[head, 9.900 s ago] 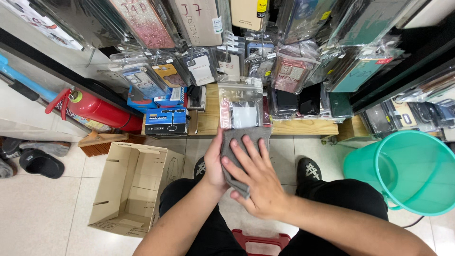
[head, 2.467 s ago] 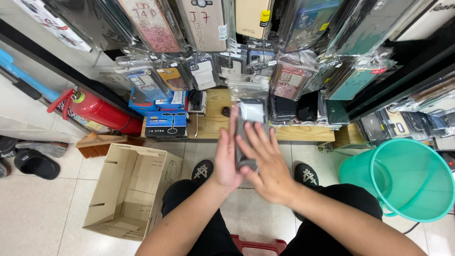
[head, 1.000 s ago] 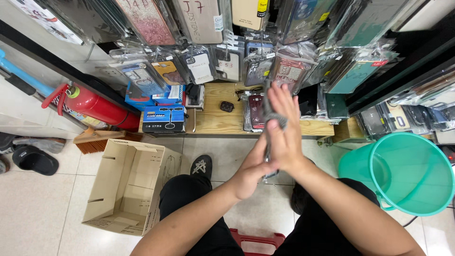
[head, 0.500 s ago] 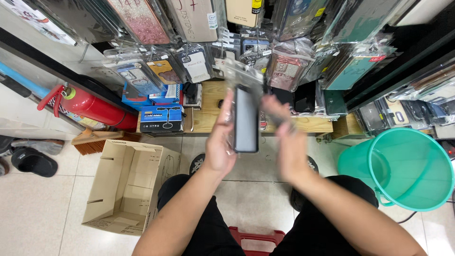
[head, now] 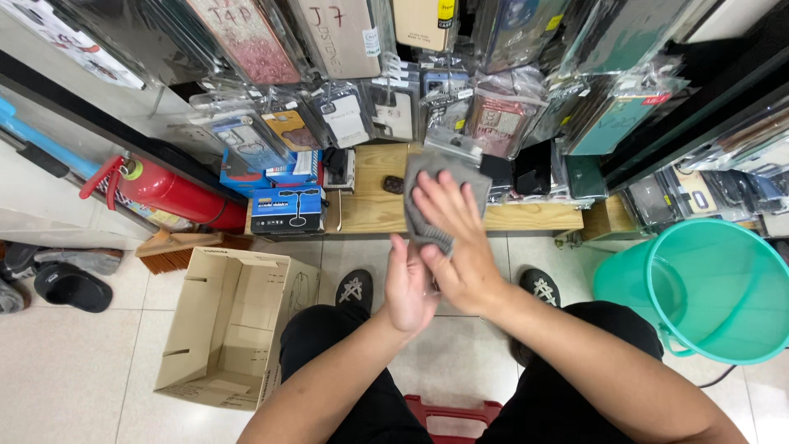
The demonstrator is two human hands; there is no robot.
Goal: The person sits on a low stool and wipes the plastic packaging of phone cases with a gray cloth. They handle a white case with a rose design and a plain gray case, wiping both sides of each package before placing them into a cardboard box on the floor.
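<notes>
My left hand [head: 408, 284] holds up a flat packaged item from below, its fingers wrapped around the lower edge. A grey cloth [head: 434, 187] covers the item, and my right hand [head: 454, 238] presses flat on the cloth with fingers spread. Both hands are raised in front of a low wooden shelf [head: 386, 210], above my knees and black shoes. The item under the cloth is almost fully hidden.
Many bagged phone cases [head: 353, 115] hang on the wall rack behind. Blue boxes [head: 286, 207] sit on the shelf. An open cardboard box [head: 230, 329] stands at left, a red fire extinguisher [head: 168, 191] beyond it, a green bucket [head: 711, 288] at right.
Half a second ago my left hand held the dark packaged item upright and uncovered, with my right hand blurred beside it. Now the grey cloth lies over it under my right palm.
</notes>
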